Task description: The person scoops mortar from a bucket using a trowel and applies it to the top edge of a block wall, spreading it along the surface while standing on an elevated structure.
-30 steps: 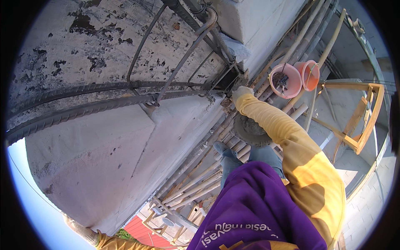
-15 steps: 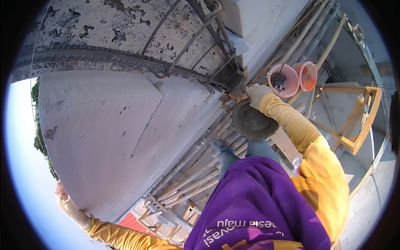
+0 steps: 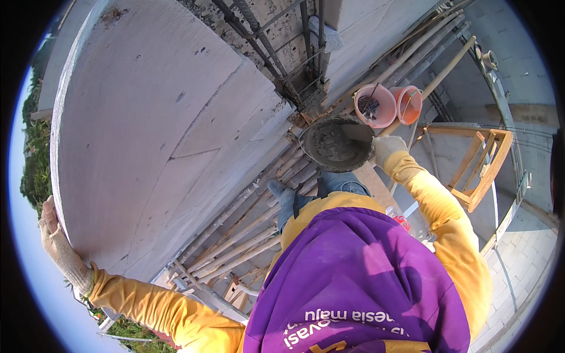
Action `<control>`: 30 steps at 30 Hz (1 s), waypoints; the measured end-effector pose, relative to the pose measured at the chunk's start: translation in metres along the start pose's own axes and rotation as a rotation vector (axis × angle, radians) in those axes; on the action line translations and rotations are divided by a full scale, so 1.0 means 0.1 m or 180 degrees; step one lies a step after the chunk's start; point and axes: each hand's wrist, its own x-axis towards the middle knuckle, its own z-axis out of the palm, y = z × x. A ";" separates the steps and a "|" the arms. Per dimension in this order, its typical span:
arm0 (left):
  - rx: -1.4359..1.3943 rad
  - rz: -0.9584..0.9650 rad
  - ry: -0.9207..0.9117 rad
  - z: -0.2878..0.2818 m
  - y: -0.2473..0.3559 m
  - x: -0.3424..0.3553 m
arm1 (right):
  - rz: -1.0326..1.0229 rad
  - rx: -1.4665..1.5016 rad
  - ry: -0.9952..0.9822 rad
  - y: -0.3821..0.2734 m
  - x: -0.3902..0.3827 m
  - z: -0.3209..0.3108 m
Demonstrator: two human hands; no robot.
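Observation:
My left hand (image 3: 59, 244), in a pale knit glove with bare fingertips, rests with fingers stretched out against the outer edge of the grey block wall (image 3: 141, 129). On the right, my gloved right hand (image 3: 388, 148) is closed at the rim of a dark round bucket (image 3: 329, 154) holding wet grey mortar. A flat grey blade, apparently that of a trowel (image 3: 358, 132), reaches from this hand into the bucket. The handle is hidden inside my fingers. The bucket stands just in front of my legs, close to the wall's lower corner.
Two pink-orange buckets, the nearer (image 3: 376, 107) with dark scraps inside, stand beyond my right hand. Steel rebar (image 3: 259, 35) rises in the wall gap. Bamboo poles (image 3: 235, 259) form the platform underfoot. A wooden frame (image 3: 491, 170) is at right. Open air lies past the wall's left edge.
My right hand has moved from above the bucket's far rim to its right side, bringing the blade into the bucket. My view has turned; the left hand stays on the wall edge.

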 end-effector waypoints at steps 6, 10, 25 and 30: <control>0.0084 -0.0479 0.0113 0.07 0.12 0.02 | 0.0360 -0.0179 0.0002 -0.40 0.65 0.46; 0.0297 -0.0464 0.0004 0.04 0.14 0.01 | 0.0327 -0.0262 -0.0687 -0.56 0.82 0.62; 0.0048 -0.0907 0.0271 0.06 0.27 -0.12 | 0.0059 0.0672 -0.1298 -0.43 0.75 0.62; 0.0409 -0.0776 0.0228 0.06 0.30 -0.07 | -0.0707 0.0625 -0.1252 -0.13 1.09 1.43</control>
